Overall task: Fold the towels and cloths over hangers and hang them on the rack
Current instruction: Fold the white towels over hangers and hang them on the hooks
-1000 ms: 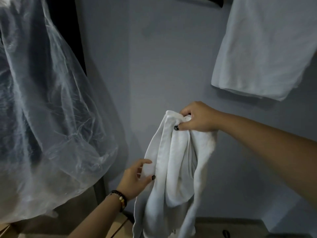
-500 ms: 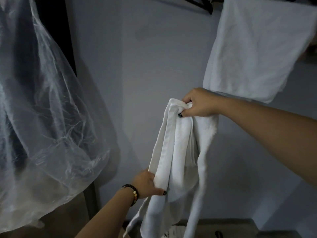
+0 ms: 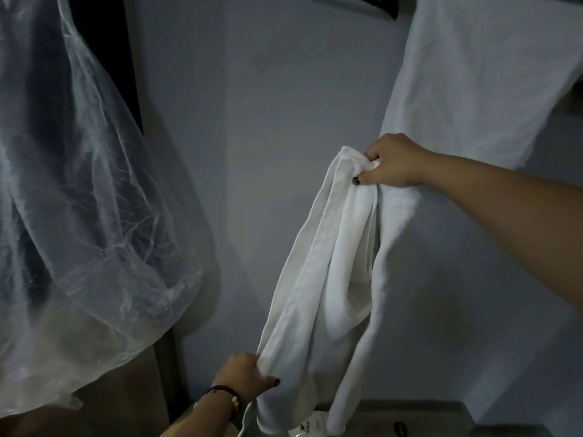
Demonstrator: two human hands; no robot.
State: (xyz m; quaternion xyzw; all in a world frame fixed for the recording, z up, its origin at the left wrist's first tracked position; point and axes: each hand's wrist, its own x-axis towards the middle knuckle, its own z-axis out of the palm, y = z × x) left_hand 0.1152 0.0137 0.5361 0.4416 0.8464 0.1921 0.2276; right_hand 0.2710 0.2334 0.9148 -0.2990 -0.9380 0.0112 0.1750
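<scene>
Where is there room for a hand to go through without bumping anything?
Between the clear plastic bag and the held towel, bare wall shows. It is crowded where the right hand meets the hanging cloth.

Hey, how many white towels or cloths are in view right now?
2. One bunched towel hangs between the right hand at its top and the left hand lower down. One hanging cloth is upper right. Others may be out of frame.
</scene>
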